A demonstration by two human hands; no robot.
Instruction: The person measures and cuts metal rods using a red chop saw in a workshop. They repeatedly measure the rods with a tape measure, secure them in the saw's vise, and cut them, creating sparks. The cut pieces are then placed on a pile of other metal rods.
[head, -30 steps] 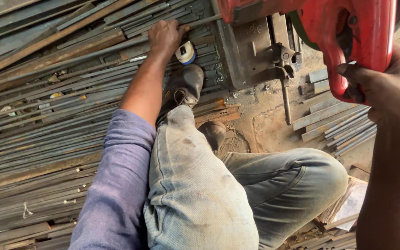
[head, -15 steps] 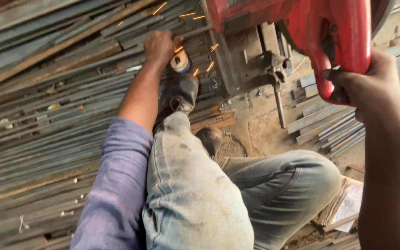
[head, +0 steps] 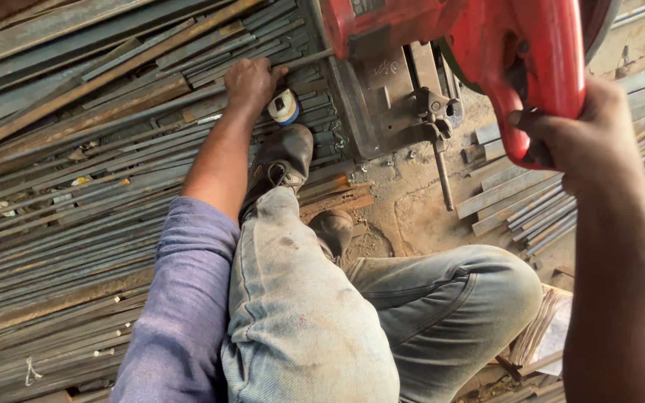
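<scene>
Two hands are working at a red saw (head: 487,52) on a workshop floor (head: 412,201), and both are mine. I am squatting among long steel bars (head: 76,172), and my left hand (head: 251,80) is pressing down on one thin bar (head: 304,60) that is running under the saw's grey base (head: 382,97), seemingly to keep it from shifting. That grip is lying nearly flat, fingers spread narrowly over the bar rather than wrapped round it. A small tape measure (head: 284,106) is lying just beside that hand, touching the pile, probably kept close for marking lengths. My right hand (head: 576,138) is closing fully round the red handle (head: 543,97), so the grip is shut tight on it, from where I can bear down on the saw. My boot (head: 281,157) is resting on the bars near the left hand, apparently steadying the stack. Short offcuts (head: 516,201) are lying to the right of the base, well apart from the long stock. I cannot tell whether the blade is touching the bar.
</scene>
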